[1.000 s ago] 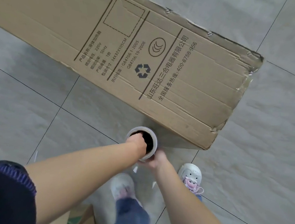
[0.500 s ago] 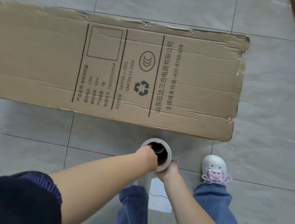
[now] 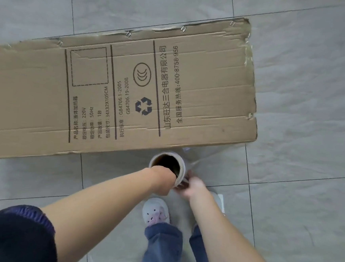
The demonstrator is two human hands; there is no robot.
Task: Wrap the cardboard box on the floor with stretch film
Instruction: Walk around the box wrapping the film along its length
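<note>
Long box (image 3: 116,97) flat on tile floor (image 3: 306,100). Film roll (image 3: 167,167) upright just beside near edge, so film (image 3: 207,154) feeds w/ tension toward box end. L hand (image 3: 163,181) fingers hooked in core; R hand (image 3: 194,187) gripping roll's outside, blurred.

Since the earlier views the person has stepped along the cardboard box (image 3: 128,98), whose right end now lies tilted up to the right. The film roll (image 3: 167,167), held upright by the left hand (image 3: 161,180) and right hand (image 3: 194,187), now sits nearer that end corner. A clear sheet of stretch film (image 3: 206,156) now shows stretched from roll to box. Only one white shoe (image 3: 156,212) shows plainly.
</note>
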